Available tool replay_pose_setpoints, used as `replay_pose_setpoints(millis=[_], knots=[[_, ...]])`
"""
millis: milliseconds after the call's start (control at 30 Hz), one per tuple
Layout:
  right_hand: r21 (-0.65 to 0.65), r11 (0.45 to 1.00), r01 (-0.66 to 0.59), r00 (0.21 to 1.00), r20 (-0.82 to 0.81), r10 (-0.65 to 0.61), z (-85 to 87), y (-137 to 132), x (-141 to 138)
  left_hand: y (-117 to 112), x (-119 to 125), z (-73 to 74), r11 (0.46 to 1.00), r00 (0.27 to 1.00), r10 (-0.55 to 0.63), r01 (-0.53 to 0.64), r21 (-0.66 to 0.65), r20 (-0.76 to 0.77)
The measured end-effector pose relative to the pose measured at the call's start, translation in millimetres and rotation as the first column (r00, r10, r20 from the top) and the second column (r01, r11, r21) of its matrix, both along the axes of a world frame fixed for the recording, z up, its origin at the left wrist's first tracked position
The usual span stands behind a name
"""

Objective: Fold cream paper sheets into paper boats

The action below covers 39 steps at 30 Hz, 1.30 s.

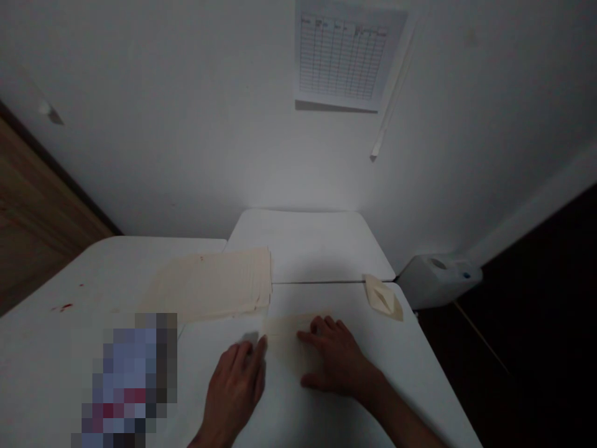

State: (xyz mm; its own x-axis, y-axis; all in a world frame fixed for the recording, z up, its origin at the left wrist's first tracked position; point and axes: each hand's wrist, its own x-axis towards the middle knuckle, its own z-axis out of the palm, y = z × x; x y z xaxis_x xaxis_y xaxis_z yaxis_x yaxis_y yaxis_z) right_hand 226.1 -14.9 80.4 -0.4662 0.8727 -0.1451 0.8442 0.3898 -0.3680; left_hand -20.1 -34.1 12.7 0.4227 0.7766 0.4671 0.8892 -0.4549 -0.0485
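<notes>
Head view: right hand (339, 361) on pale sheet (284, 342) (left hand (236, 382) at its edge).

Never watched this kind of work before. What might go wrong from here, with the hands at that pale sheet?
The pale sheet looks thin, so it might crease or slide under the right hand. The folded paper lies near the right edge of the table, so a stray nudge might knock it off.
</notes>
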Motion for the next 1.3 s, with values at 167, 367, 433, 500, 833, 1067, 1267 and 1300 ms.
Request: replay_pose_setpoints(millis=[167,367,433,500,833,1067,1267,1300], knots=[[0.008,1.000,0.003,1.000,-0.008,-0.003,-5.2,0,0,-15,14,6.8,0.915,0.922,-0.388,0.387,-0.114,0.016],[0.002,1.000,0.019,1.000,-0.016,-0.019,-11.0,0,1,-18,21,21.0,0.868,0.896,-0.431,0.443,-0.225,0.104],[0.003,1.000,0.023,0.999,-0.034,-0.023,-10.5,0,1,-17,21,21.8,0.875,0.903,-0.421,0.429,-0.224,0.085],[0.010,1.000,0.018,0.999,-0.043,-0.018,-9.4,0,2,-17,21,19.8,0.885,0.910,-0.411,0.413,-0.215,0.056],[0.021,1.000,0.009,0.997,-0.078,-0.008,-20.2,0,8,-7,36,7.7,0.905,0.925,-0.337,0.369,-0.210,0.173],[0.031,0.999,0.027,0.995,-0.101,-0.023,-17.4,-10,14,3,43,7.4,0.911,0.918,-0.256,0.334,-0.243,0.303],[0.055,0.998,0.042,0.987,-0.157,-0.033,-21.6,-14,13,3,43,4.2,0.914,0.920,-0.240,0.322,-0.247,0.309],[0.063,0.997,0.050,0.985,-0.170,-0.038,-23.1,-14,13,3,43,3.5,0.919,0.924,-0.230,0.310,-0.246,0.306]])
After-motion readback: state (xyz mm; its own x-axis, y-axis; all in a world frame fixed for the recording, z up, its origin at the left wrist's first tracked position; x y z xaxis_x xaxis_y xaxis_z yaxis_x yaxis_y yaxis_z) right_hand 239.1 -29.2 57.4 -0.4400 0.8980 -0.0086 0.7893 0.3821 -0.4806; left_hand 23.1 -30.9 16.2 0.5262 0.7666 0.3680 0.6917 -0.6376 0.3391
